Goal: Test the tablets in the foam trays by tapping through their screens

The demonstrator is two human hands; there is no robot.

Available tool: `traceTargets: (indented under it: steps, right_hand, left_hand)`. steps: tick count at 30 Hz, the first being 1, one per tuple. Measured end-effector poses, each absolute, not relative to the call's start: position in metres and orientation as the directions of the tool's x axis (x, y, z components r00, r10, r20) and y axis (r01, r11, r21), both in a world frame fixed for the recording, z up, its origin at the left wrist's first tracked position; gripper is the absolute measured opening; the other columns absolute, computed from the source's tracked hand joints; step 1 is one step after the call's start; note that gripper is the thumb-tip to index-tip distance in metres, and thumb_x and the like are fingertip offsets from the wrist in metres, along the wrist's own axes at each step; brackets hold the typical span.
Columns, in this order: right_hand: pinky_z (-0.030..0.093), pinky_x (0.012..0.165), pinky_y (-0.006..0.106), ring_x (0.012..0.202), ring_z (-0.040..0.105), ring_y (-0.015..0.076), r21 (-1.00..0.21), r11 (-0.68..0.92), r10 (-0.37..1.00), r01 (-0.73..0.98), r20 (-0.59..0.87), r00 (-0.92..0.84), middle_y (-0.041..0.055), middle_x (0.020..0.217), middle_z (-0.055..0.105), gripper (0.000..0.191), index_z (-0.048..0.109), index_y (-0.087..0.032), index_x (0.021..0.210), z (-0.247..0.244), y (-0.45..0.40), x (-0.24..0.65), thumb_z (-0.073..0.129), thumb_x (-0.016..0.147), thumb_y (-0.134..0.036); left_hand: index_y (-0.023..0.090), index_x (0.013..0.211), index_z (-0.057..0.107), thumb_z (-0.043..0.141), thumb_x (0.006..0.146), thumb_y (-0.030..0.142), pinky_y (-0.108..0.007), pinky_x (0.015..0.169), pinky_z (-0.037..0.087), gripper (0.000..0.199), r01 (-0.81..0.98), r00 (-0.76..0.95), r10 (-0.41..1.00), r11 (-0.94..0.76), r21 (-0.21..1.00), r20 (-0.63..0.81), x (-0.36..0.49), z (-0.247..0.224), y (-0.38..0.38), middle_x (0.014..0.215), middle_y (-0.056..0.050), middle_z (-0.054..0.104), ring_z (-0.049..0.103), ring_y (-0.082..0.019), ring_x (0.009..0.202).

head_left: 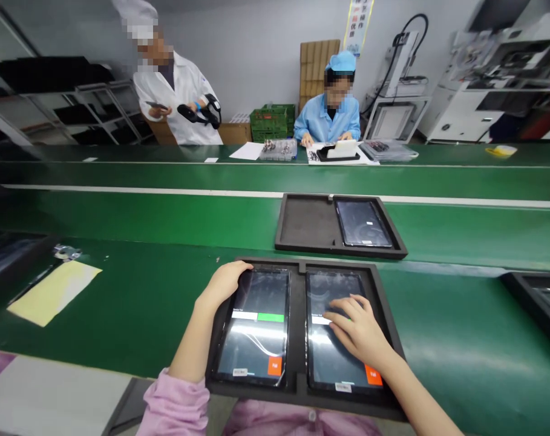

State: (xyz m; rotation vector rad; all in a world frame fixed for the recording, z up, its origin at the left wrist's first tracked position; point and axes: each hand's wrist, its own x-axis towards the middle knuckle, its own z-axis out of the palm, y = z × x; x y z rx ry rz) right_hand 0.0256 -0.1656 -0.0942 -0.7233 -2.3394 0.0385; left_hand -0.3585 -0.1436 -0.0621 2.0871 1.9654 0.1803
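Observation:
Two tablets lie side by side in a black foam tray at the near edge of the green bench. The left tablet has a lit screen with white and green bars and an orange-red "Fail" box. My left hand rests over the tray's upper left corner, fingertips reaching the tablet's top corner; its thumb is hidden. Above the right tablet hovers or touches my right hand, fingers spread over the middle of its screen, partly covering the bars. A similar "Fail" box shows beneath my right wrist.
Behind my tray stands another black tray with one dark tablet. A yellow sheet lies at left. More trays show at both sides. Across the bench, one person sits and another stands holding things.

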Motion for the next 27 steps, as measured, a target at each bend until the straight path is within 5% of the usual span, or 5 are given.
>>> traceTargets:
  steps: [7,17,23,27]
  right_hand:
    - [0.033,0.103,0.044,0.101,0.06,0.0212,-0.307,0.82,0.567,0.484,0.549,-0.613,0.0082,0.108,0.066,0.024,0.069,-0.022,0.108,-0.101,-0.171,0.037,0.047,0.103,-0.017]
    - [0.029,0.108,0.057,0.123,0.047,0.0346,-0.193,0.867,0.496,0.459,0.257,-0.829,0.0136,0.141,0.054,0.041,0.068,-0.038,0.133,-0.109,-0.181,0.026,0.065,0.096,-0.056]
    - [0.025,0.111,0.053,0.121,0.05,0.0287,-0.259,0.848,0.529,0.462,0.384,-0.757,0.0074,0.134,0.059,0.02,0.075,-0.031,0.1,-0.102,-0.177,0.034,0.058,0.102,-0.041]
    - [0.032,0.106,0.046,0.097,0.058,0.0208,-0.351,0.78,0.625,0.519,0.492,-0.607,0.006,0.102,0.066,0.031,0.065,-0.022,0.084,-0.099,-0.171,0.042,0.043,0.106,-0.024]
  left_hand:
    - [0.019,0.131,0.07,0.039,0.074,-0.009,-0.034,0.111,0.049,0.071,0.957,0.076,0.992,-0.043,0.288,-0.105,-0.36,-0.067,-0.142,0.137,-0.008,0.067,0.063,-0.023,0.128]
    - [0.019,0.133,0.069,0.038,0.078,-0.003,-0.033,0.113,0.048,0.066,0.953,0.097,0.989,-0.058,0.298,-0.116,-0.364,-0.067,-0.141,0.14,-0.005,0.066,0.061,-0.022,0.13]
    - [0.02,0.133,0.068,0.038,0.078,-0.002,-0.033,0.112,0.048,0.066,0.953,0.095,0.989,-0.057,0.298,-0.115,-0.366,-0.069,-0.141,0.14,-0.005,0.066,0.061,-0.022,0.131]
    - [0.021,0.132,0.069,0.038,0.08,-0.001,-0.033,0.111,0.049,0.064,0.952,0.099,0.99,-0.064,0.301,-0.104,-0.366,-0.07,-0.142,0.139,-0.005,0.066,0.061,-0.021,0.131]
